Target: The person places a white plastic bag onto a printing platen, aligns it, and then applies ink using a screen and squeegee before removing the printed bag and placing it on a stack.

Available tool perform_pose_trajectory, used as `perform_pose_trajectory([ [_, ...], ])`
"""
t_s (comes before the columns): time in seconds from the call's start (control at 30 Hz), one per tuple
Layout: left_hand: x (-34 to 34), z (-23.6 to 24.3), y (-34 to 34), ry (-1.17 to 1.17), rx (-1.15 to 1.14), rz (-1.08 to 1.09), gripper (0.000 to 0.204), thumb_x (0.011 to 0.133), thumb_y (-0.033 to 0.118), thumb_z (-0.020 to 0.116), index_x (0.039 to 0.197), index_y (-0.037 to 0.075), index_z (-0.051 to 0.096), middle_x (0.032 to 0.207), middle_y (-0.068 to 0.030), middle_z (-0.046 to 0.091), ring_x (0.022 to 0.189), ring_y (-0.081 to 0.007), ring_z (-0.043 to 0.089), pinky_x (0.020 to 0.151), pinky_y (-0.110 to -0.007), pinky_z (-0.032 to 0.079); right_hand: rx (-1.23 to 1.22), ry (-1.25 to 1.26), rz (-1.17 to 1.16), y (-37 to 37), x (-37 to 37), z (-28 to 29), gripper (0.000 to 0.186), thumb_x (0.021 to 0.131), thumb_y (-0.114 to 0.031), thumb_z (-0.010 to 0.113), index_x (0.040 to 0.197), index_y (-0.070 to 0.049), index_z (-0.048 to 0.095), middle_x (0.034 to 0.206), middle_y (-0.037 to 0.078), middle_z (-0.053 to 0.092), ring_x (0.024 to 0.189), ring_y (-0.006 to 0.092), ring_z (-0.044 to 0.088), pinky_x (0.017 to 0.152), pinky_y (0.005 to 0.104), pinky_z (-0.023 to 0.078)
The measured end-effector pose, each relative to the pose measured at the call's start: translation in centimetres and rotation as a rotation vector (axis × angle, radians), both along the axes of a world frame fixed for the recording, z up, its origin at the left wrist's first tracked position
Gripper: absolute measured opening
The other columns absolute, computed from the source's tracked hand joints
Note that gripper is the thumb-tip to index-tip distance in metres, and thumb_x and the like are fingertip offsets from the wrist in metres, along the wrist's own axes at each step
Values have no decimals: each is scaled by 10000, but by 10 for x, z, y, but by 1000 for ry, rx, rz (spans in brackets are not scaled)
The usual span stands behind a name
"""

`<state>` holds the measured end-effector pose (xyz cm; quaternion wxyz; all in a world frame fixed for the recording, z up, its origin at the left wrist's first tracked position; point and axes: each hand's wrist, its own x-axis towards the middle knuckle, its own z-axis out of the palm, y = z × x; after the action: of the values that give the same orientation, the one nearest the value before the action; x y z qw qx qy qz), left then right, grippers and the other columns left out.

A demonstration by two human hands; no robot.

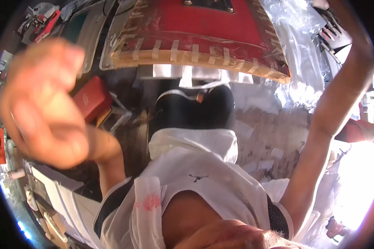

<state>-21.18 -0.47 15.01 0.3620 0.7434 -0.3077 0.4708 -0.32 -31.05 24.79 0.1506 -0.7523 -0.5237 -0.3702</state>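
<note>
My left hand (pixel 45 103) is raised close in front of me at the left, blurred, with its fingers partly bent. I see no object in it, though the smear hides whether the fingers are apart. My right arm (pixel 320 124) stretches up along the right side, and its hand lies beyond the dark rim of the picture. Ahead of me is a red panel (pixel 203 25) in a wooden frame (pixel 162 58), with short strips of tape along its edges. Neither hand is seen touching it.
Behind my left hand sits a red box (pixel 91 97). Clear plastic wrap (pixel 301 54) is heaped right of the frame. Several tools (pixel 331 29) lie at the far right. Paper scraps (pixel 265 165) are on the wooden floor (pixel 257 137). Strong light glares at the right.
</note>
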Motion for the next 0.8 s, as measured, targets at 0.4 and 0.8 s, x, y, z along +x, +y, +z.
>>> perform_pose_trajectory([
  [0.4, 183, -28, -107, 167, 139, 410, 183, 1036, 71, 503, 1117, -45, 619, 1017, -262, 647, 989, -441, 643, 862, -482, 511, -311, 646, 219, 33, 33, -118, 269, 931, -245, 653, 849, 10, 682, 794, 194, 688, 712, 376, 660, 686, 467, 507],
  [0.8, 179, -100, -98, 383, 174, 362, 386, 944, -47, 503, 1330, -29, 516, 1345, -290, 586, 1279, -484, 541, 1079, -490, 449, -268, 199, 4, 48, 39, -200, 173, 911, -237, 681, 885, -71, 728, 886, 73, 744, 871, 277, 733, 691, 408, 589],
])
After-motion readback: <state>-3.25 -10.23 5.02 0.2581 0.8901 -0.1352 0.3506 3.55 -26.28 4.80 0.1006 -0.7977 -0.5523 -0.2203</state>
